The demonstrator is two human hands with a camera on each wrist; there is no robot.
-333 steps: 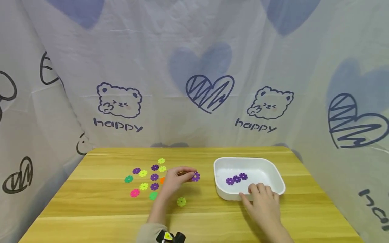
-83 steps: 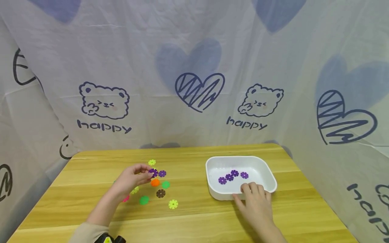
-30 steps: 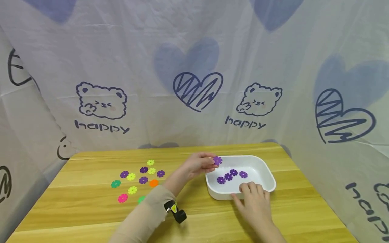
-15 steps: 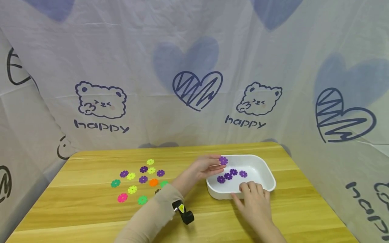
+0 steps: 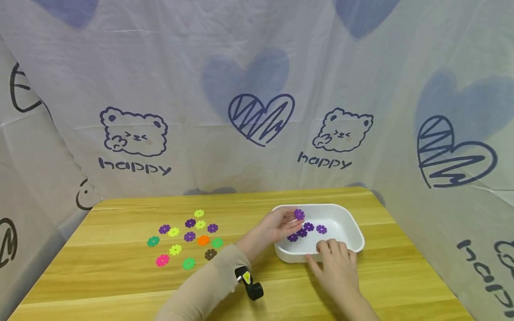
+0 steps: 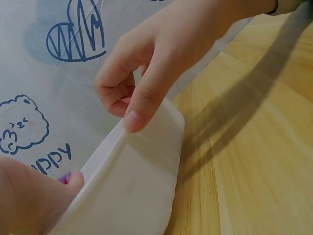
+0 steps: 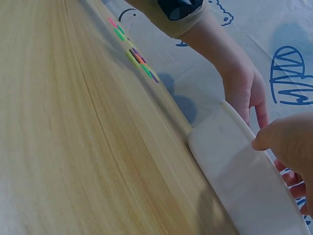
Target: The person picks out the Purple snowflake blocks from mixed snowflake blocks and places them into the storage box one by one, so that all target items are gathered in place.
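Observation:
Over the left side of a white plastic tub (image 5: 353,218), my left hand (image 5: 277,225) holds a purple notched snowflake disc (image 5: 299,214) at its fingertips. Only a sliver of purple disc (image 6: 64,178) shows in the left wrist view. Several purple discs (image 5: 321,229) lie on the tub floor below, some of them close together in a row. My right hand (image 5: 337,265) grips the tub's near rim, thumb outside and fingers curled over to the inside. In the right wrist view, its thumb presses the tub wall (image 7: 230,161).
Loose discs lie on the left of the wooden table (image 5: 120,276): a pink disc (image 5: 162,260), an orange disc (image 5: 203,240), a brown disc (image 5: 210,254), plus green, yellow and purple ones. A patterned cloth (image 5: 192,67) hangs behind and at the sides.
My left hand has carried a purple disc from the group at left to the tub, shifting slightly right in the last second. My right hand has stayed on the rim.

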